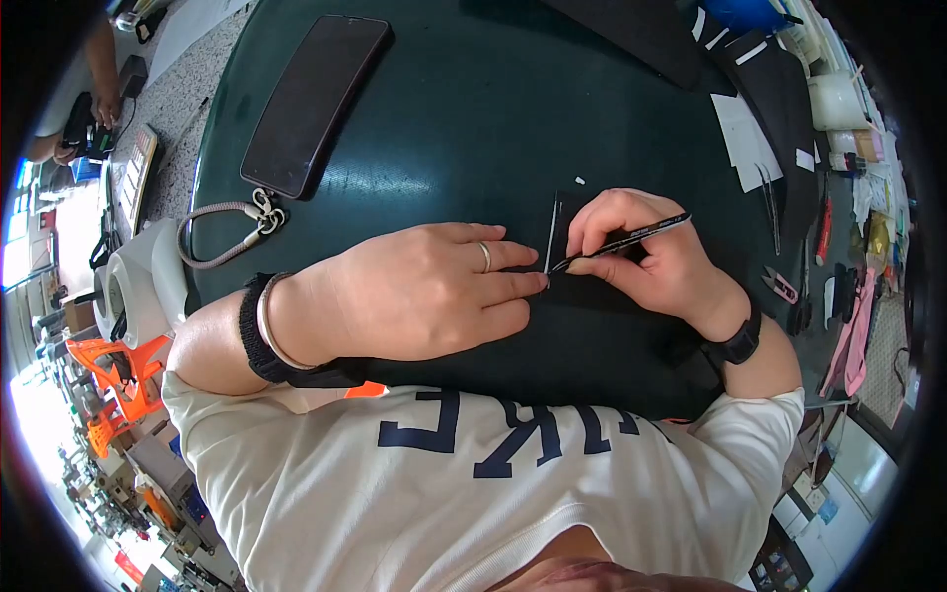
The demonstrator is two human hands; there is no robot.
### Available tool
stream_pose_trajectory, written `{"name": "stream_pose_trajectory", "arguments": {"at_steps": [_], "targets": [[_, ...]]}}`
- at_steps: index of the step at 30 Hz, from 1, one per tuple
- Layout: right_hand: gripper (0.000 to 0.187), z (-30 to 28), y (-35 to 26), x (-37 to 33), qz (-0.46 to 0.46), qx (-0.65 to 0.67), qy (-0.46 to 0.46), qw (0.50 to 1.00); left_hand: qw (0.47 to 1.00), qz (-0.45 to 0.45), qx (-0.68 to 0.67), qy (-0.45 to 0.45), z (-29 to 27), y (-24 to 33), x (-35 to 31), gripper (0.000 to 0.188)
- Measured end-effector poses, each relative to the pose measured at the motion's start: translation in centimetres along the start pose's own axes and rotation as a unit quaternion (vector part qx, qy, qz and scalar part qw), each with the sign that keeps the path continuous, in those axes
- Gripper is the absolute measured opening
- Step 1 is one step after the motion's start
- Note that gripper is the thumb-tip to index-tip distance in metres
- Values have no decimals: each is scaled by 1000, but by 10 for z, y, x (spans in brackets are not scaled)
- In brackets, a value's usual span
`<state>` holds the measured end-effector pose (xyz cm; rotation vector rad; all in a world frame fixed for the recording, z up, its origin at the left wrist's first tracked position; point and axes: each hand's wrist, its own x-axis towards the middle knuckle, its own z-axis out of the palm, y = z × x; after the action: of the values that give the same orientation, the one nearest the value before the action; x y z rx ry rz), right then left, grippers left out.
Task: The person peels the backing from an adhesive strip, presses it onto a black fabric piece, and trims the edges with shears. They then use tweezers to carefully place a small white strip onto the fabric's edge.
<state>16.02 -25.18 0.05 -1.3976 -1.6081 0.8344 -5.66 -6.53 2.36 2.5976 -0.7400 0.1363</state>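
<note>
On the dark green table mat lies a small black piece of sheet material [582, 288], with a thin white strip [550, 237] along its left side. My left hand [419, 291] rests flat, palm down, fingers stretched, its fingertips at the strip's lower end. A pair of slim black tweezers [646, 233] is pinched in my right hand [641, 252]. Their pointed tip meets the strip's lower end, beside my left index fingertip. What lies under my right fingers is hidden. A tiny white scrap [580, 181] sits just above the black piece.
A dark phone [316, 104] with a looped grey wrist strap [212, 235] lies at the upper left. Black sheet pieces [641, 35], white paper [740, 138], another pair of tweezers [770, 209] and small snips [779, 284] lie at the right. Another person's hand [107, 107] works at the far left.
</note>
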Motion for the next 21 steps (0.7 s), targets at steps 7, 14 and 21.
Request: {"name": "stream_pose_trajectory", "arguments": {"at_steps": [7, 14, 21], "targets": [[27, -1, -1, -3, 67, 72, 11, 995, 1000, 4, -4, 8, 0, -1, -1, 12], [27, -2, -1, -1, 42, 39, -5, 998, 1000, 13, -10, 5, -1, 1, -1, 10], [28, 0, 0, -1, 17, 20, -2, 1000, 1000, 13, -7, -1, 0, 1, 0, 11]]}}
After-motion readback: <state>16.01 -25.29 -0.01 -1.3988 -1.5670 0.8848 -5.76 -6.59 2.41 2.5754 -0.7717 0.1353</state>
